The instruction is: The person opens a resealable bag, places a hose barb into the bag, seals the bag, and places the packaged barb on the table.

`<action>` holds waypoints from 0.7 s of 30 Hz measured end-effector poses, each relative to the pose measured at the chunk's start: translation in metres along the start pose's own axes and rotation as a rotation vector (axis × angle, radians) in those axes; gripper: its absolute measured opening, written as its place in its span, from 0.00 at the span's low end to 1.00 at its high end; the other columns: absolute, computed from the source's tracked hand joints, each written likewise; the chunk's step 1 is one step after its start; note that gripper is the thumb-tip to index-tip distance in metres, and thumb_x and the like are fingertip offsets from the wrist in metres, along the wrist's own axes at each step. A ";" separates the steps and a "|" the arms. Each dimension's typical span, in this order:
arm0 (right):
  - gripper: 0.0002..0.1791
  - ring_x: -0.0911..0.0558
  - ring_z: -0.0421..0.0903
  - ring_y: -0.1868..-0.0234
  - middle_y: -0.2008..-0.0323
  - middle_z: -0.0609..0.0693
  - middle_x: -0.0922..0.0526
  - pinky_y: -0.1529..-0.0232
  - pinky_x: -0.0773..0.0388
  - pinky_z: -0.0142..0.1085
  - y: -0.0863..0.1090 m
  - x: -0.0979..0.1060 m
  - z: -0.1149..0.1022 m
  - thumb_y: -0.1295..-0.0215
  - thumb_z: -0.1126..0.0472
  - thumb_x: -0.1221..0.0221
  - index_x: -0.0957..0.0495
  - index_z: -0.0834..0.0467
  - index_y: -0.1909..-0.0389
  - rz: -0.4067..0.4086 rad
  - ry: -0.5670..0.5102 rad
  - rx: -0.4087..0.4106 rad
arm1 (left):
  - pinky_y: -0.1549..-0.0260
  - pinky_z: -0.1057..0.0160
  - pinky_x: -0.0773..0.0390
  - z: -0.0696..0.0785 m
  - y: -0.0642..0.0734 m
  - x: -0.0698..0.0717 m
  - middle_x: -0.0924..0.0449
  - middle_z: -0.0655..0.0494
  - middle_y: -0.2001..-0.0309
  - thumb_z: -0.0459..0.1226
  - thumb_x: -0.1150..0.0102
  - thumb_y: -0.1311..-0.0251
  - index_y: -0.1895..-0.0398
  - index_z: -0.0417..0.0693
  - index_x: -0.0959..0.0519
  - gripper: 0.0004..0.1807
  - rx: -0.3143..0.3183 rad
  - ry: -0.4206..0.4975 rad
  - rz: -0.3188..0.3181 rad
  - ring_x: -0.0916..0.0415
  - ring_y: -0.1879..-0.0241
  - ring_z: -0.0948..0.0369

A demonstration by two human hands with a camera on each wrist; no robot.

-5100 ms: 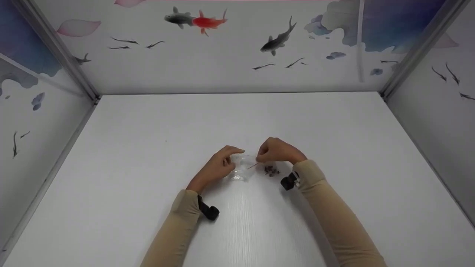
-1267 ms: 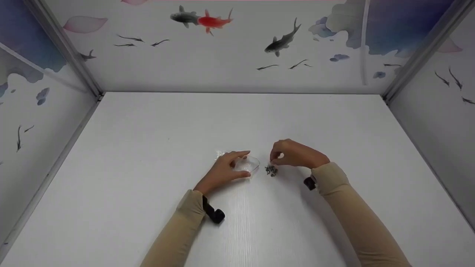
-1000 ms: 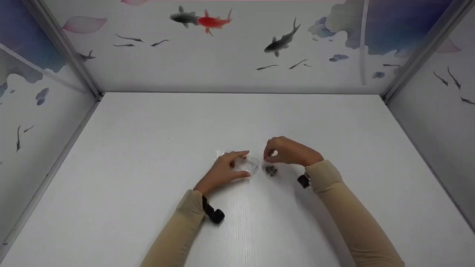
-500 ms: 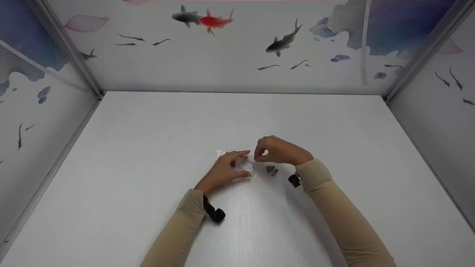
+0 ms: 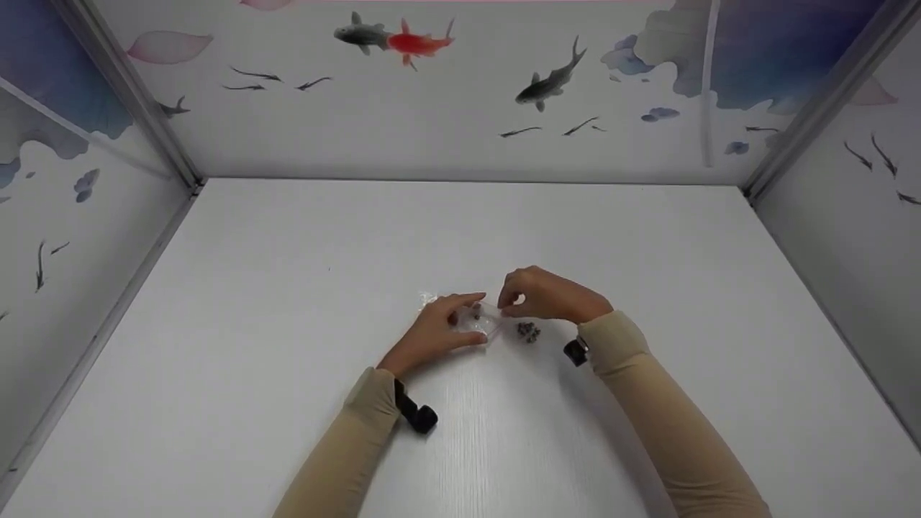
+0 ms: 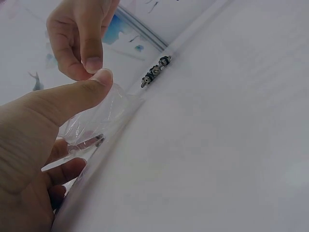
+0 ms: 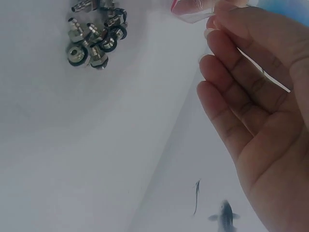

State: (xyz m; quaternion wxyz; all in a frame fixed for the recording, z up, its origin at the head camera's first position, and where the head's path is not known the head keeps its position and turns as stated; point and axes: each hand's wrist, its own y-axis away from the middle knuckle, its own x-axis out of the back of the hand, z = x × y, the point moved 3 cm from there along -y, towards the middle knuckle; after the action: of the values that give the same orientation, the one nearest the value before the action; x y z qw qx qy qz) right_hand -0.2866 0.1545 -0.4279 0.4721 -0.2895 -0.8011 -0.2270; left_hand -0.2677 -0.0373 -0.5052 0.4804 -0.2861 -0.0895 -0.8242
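Note:
A clear plastic zip bag (image 5: pixel 483 325) with a reddish line along its mouth lies at the middle of the table. My left hand (image 5: pixel 430 327) holds it between thumb and fingers, the film stretched around the thumb in the left wrist view. A small metal fitting (image 6: pixel 99 139) shows inside the bag near those fingers. My right hand (image 5: pixel 550 295) has thumb and index finger together at the bag's right edge, pinching the film (image 7: pixel 195 14). Beside the bag, just below the right hand, lies a small pile of metal fittings with dark rings (image 7: pixel 96 38).
Another piece of clear, shiny plastic (image 5: pixel 427 296) shows behind the left hand. The white table (image 5: pixel 460 230) is enclosed by panels printed with fish (image 5: pixel 547 83) at the back and sides.
My right hand went from the pile leftward to the bag's mouth, then shifted slightly back right. A dark fitting now shows inside the bag. The left hand has stayed in place this last second.

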 end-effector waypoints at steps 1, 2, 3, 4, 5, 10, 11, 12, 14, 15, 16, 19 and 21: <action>0.08 0.18 0.46 0.58 0.61 0.52 0.15 0.53 0.21 0.42 0.001 0.000 0.001 0.39 0.65 0.36 0.14 0.61 0.60 -0.005 0.003 -0.010 | 0.54 0.60 0.33 0.000 0.000 0.000 0.24 0.58 0.42 0.51 0.31 0.47 0.32 0.57 0.31 0.38 -0.001 -0.001 0.002 0.33 0.55 0.60; 0.08 0.18 0.46 0.58 0.61 0.51 0.15 0.53 0.21 0.41 0.002 0.000 0.003 0.39 0.65 0.36 0.14 0.60 0.60 -0.008 0.002 -0.019 | 0.53 0.60 0.33 0.000 0.000 0.000 0.24 0.58 0.41 0.52 0.31 0.48 0.32 0.57 0.31 0.38 0.003 0.002 0.001 0.33 0.55 0.60; 0.08 0.18 0.46 0.57 0.61 0.51 0.15 0.52 0.21 0.41 0.004 -0.001 0.004 0.39 0.65 0.36 0.14 0.60 0.60 -0.010 -0.005 -0.026 | 0.53 0.59 0.32 0.000 0.000 0.000 0.24 0.58 0.41 0.52 0.31 0.48 0.32 0.58 0.32 0.38 0.005 0.002 0.002 0.33 0.54 0.60; 0.07 0.18 0.46 0.57 0.61 0.51 0.15 0.52 0.21 0.41 0.005 -0.001 0.005 0.39 0.65 0.37 0.14 0.60 0.61 -0.013 -0.014 -0.032 | 0.52 0.59 0.32 -0.001 0.001 0.000 0.24 0.59 0.42 0.52 0.31 0.48 0.32 0.58 0.32 0.38 0.009 0.002 0.001 0.33 0.54 0.60; 0.07 0.18 0.46 0.57 0.61 0.51 0.15 0.52 0.21 0.40 0.006 -0.001 0.007 0.39 0.65 0.37 0.14 0.60 0.61 -0.015 -0.017 -0.037 | 0.51 0.59 0.32 -0.001 0.001 0.000 0.24 0.59 0.42 0.52 0.31 0.48 0.32 0.58 0.32 0.38 0.009 0.004 0.001 0.33 0.53 0.60; 0.07 0.18 0.46 0.57 0.61 0.51 0.14 0.53 0.21 0.41 0.011 -0.003 0.013 0.37 0.65 0.38 0.14 0.59 0.61 -0.032 -0.022 -0.066 | 0.51 0.58 0.32 -0.001 0.001 0.000 0.24 0.59 0.42 0.52 0.32 0.47 0.32 0.57 0.32 0.38 0.013 0.002 -0.007 0.34 0.53 0.60; 0.07 0.18 0.46 0.57 0.61 0.50 0.14 0.53 0.21 0.41 0.011 -0.004 0.015 0.37 0.64 0.38 0.14 0.59 0.61 -0.037 -0.014 -0.075 | 0.51 0.58 0.32 -0.001 0.001 -0.001 0.24 0.59 0.42 0.52 0.32 0.47 0.32 0.58 0.32 0.38 0.010 0.001 -0.006 0.34 0.54 0.60; 0.07 0.18 0.46 0.57 0.61 0.50 0.14 0.53 0.21 0.41 0.012 -0.005 0.016 0.37 0.64 0.38 0.14 0.59 0.60 -0.044 -0.009 -0.087 | 0.52 0.58 0.32 -0.001 0.001 -0.001 0.24 0.59 0.42 0.52 0.32 0.47 0.32 0.59 0.32 0.38 0.012 -0.001 -0.006 0.34 0.54 0.60; 0.07 0.18 0.45 0.58 0.61 0.50 0.14 0.53 0.21 0.41 0.012 -0.007 0.018 0.37 0.63 0.38 0.14 0.59 0.60 -0.056 -0.001 -0.109 | 0.52 0.58 0.32 -0.001 0.001 -0.001 0.24 0.59 0.43 0.53 0.32 0.48 0.32 0.60 0.32 0.38 0.016 -0.009 -0.003 0.34 0.54 0.60; 0.07 0.18 0.45 0.58 0.61 0.50 0.14 0.53 0.21 0.41 0.012 -0.008 0.019 0.37 0.63 0.38 0.14 0.59 0.60 -0.061 -0.001 -0.121 | 0.52 0.58 0.32 -0.001 0.001 -0.001 0.24 0.59 0.42 0.53 0.32 0.48 0.32 0.61 0.32 0.38 0.019 -0.010 -0.002 0.34 0.54 0.61; 0.07 0.18 0.45 0.58 0.61 0.50 0.14 0.54 0.21 0.41 0.013 -0.008 0.020 0.37 0.63 0.38 0.14 0.58 0.60 -0.065 -0.001 -0.131 | 0.51 0.58 0.32 -0.001 0.001 -0.001 0.24 0.59 0.42 0.53 0.31 0.48 0.32 0.61 0.32 0.38 0.019 -0.011 -0.001 0.33 0.54 0.60; 0.07 0.18 0.44 0.58 0.62 0.49 0.14 0.54 0.21 0.41 0.013 -0.010 0.022 0.37 0.62 0.38 0.14 0.57 0.61 -0.075 -0.006 -0.158 | 0.51 0.58 0.32 -0.001 0.001 -0.001 0.24 0.59 0.42 0.53 0.31 0.48 0.32 0.60 0.31 0.38 0.019 -0.011 0.000 0.33 0.53 0.60; 0.07 0.19 0.43 0.59 0.62 0.48 0.14 0.54 0.21 0.40 0.013 -0.011 0.023 0.37 0.62 0.37 0.13 0.57 0.62 -0.079 -0.009 -0.174 | 0.51 0.57 0.32 -0.001 0.001 -0.001 0.24 0.58 0.42 0.52 0.31 0.48 0.32 0.58 0.31 0.38 0.014 -0.006 0.000 0.33 0.53 0.60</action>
State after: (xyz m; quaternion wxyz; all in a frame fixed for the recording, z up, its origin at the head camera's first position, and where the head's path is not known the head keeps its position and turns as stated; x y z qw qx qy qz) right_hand -0.2878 0.1759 -0.4471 0.4324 -0.2986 -0.7912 -0.3129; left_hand -0.2671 -0.0373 -0.5061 0.4823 -0.2852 -0.0965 -0.8226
